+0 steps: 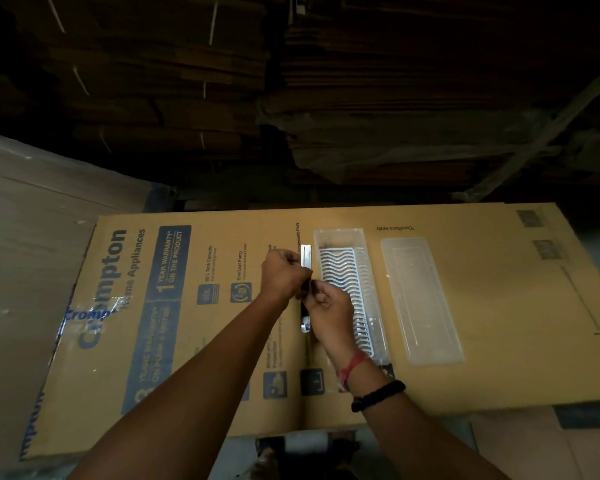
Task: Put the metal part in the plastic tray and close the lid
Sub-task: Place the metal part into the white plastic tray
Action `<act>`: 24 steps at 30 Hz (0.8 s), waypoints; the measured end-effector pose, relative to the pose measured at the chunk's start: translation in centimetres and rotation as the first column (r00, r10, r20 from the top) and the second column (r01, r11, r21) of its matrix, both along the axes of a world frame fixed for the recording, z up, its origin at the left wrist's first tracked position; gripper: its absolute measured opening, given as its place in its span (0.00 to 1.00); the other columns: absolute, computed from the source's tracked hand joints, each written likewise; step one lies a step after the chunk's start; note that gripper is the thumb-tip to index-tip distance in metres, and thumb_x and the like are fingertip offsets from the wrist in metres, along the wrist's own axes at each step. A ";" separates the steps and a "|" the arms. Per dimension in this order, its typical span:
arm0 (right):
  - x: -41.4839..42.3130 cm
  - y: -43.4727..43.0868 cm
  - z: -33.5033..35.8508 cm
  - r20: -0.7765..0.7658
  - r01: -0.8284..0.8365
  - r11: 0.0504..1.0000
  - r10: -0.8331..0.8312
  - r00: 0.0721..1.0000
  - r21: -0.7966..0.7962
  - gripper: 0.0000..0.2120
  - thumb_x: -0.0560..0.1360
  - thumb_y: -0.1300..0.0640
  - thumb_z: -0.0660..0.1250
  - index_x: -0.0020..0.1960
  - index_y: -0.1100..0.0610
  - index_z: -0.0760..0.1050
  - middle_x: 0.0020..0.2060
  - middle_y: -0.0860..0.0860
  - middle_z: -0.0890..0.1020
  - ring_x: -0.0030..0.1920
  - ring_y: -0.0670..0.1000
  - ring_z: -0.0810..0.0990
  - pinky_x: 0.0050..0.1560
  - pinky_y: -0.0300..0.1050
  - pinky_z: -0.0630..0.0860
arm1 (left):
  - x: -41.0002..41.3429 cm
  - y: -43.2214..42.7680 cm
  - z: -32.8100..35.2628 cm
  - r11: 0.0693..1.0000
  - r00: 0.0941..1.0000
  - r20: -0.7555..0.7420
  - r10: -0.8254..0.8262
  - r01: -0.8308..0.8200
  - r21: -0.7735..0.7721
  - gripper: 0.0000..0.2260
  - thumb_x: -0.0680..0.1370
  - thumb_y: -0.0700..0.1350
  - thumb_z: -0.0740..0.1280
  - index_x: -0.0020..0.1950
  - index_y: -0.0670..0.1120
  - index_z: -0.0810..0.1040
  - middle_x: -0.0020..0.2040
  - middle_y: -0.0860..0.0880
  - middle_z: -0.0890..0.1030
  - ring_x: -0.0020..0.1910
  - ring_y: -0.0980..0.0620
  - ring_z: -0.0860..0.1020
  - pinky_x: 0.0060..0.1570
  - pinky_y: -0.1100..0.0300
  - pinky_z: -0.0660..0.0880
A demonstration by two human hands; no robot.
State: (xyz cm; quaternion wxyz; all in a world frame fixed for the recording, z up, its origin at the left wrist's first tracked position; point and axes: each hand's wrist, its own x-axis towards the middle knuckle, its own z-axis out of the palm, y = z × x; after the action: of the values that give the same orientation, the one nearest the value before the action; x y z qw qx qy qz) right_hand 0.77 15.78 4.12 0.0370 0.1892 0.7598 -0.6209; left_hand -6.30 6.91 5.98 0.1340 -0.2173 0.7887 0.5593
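A long, narrow shiny metal part (306, 255) lies lengthwise just left of the clear plastic tray (340, 237), on a flat cardboard box. My left hand (283, 271) grips the part near its far half. My right hand (328, 304) pinches it a little nearer to me; the part's near end (305, 328) shows below my fingers. Inside the tray sits a white ribbed insert (342, 271). The clear plastic lid (421, 299) rests separately on the box, to the right of the tray.
The large printed cardboard box (499, 306) serves as the work surface. Stacks of flattened cartons (395, 98) rise behind it in the dark. A plastic-wrapped carton (32, 220) stands at the left. The box's near edge ends by my forearms.
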 end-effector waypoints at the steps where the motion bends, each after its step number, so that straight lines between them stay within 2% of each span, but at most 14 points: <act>1: 0.0 0.5 0.2 -0.001 0.005 1.000 -0.005 1.000 -0.022 0.07 0.76 0.61 0.68 0.52 0.58 0.82 0.42 0.54 0.86 0.43 0.48 0.85 0.42 0.39 0.80 | -0.1 0.4 0.2 1.000 1.000 -0.003 -0.009 0.009 0.004 0.11 0.67 0.32 0.72 0.37 0.46 0.75 0.35 0.44 0.80 0.28 0.52 0.78 0.29 0.57 0.78; 4: 0.2 1.6 0.6 0.030 0.034 0.996 -0.032 0.999 -0.082 0.07 0.77 0.62 0.67 0.53 0.60 0.81 0.45 0.54 0.86 0.45 0.47 0.84 0.42 0.34 0.78 | -0.3 1.6 0.6 0.999 0.999 -0.031 -0.037 0.037 0.001 0.08 0.67 0.30 0.70 0.37 0.42 0.77 0.37 0.42 0.80 0.36 0.46 0.78 0.36 0.56 0.75; 7: 0.6 2.6 1.1 0.029 0.064 0.985 -0.061 0.998 -0.159 0.08 0.76 0.67 0.66 0.47 0.56 0.81 0.41 0.52 0.84 0.38 0.40 0.83 0.37 0.30 0.77 | -0.3 2.7 0.6 0.998 0.997 -0.034 -0.064 0.064 0.005 0.07 0.67 0.29 0.68 0.40 0.40 0.78 0.40 0.39 0.81 0.40 0.44 0.79 0.40 0.49 0.77; 9: 0.9 3.2 1.2 0.044 0.085 0.982 -0.079 0.996 -0.171 0.08 0.75 0.67 0.66 0.50 0.59 0.81 0.42 0.55 0.85 0.40 0.44 0.84 0.40 0.34 0.79 | -0.2 3.5 0.5 0.997 0.996 -0.028 -0.081 0.081 0.011 0.09 0.67 0.28 0.67 0.41 0.40 0.79 0.42 0.38 0.83 0.41 0.43 0.80 0.40 0.49 0.78; 12: 1.3 4.0 1.0 0.072 0.113 0.984 -0.104 0.992 -0.135 0.10 0.75 0.65 0.68 0.55 0.61 0.81 0.45 0.57 0.85 0.45 0.52 0.84 0.45 0.42 0.81 | -0.1 4.5 0.5 0.994 0.994 -0.025 -0.102 0.103 0.021 0.13 0.66 0.27 0.65 0.35 0.46 0.76 0.37 0.45 0.81 0.40 0.46 0.80 0.37 0.54 0.77; 15: 1.6 4.6 0.8 0.051 0.092 0.996 -0.090 0.995 -0.021 0.07 0.72 0.64 0.71 0.51 0.60 0.82 0.40 0.56 0.86 0.41 0.50 0.84 0.43 0.44 0.81 | 0.1 5.4 0.3 0.995 0.995 0.003 -0.099 0.099 0.033 0.11 0.66 0.27 0.65 0.40 0.42 0.77 0.41 0.41 0.82 0.42 0.44 0.81 0.41 0.49 0.80; 18: 1.7 5.1 0.8 0.001 0.025 0.982 -0.026 1.000 0.186 0.05 0.70 0.62 0.73 0.45 0.57 0.81 0.36 0.50 0.85 0.33 0.42 0.82 0.32 0.33 0.77 | 0.4 6.4 0.2 0.997 0.997 0.028 -0.073 0.072 0.015 0.10 0.67 0.28 0.63 0.44 0.38 0.78 0.40 0.42 0.81 0.41 0.45 0.79 0.39 0.50 0.78; 20: 1.5 5.4 0.9 -0.012 -0.009 0.947 0.014 1.000 0.322 0.06 0.68 0.62 0.74 0.44 0.55 0.82 0.37 0.49 0.85 0.35 0.42 0.81 0.35 0.36 0.77 | 0.8 7.2 0.1 0.998 0.998 0.036 -0.056 0.054 0.034 0.08 0.69 0.29 0.63 0.41 0.41 0.77 0.40 0.41 0.80 0.41 0.43 0.79 0.41 0.50 0.78; 22: 1.4 5.6 1.0 0.005 -0.036 0.907 0.037 0.999 0.419 0.08 0.67 0.60 0.74 0.46 0.56 0.81 0.40 0.50 0.85 0.40 0.47 0.82 0.41 0.43 0.80 | 1.1 7.8 0.1 0.997 0.998 0.051 -0.029 0.026 0.070 0.09 0.70 0.30 0.64 0.39 0.44 0.76 0.42 0.37 0.81 0.43 0.40 0.81 0.45 0.44 0.81; 24: 1.5 5.9 0.9 0.029 -0.060 0.869 0.052 0.998 0.492 0.10 0.67 0.59 0.74 0.49 0.56 0.81 0.43 0.51 0.84 0.44 0.50 0.82 0.45 0.47 0.81 | 1.2 8.1 -0.1 0.994 0.997 0.071 -0.007 -0.001 0.107 0.10 0.70 0.29 0.64 0.36 0.44 0.76 0.39 0.38 0.80 0.39 0.42 0.80 0.43 0.44 0.80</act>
State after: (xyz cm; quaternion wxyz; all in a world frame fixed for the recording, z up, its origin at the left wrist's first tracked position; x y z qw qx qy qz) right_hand 2.27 21.67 4.98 0.0112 0.1748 0.8978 -0.4041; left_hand -5.06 15.03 5.88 0.1744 -0.2286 0.7525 0.5925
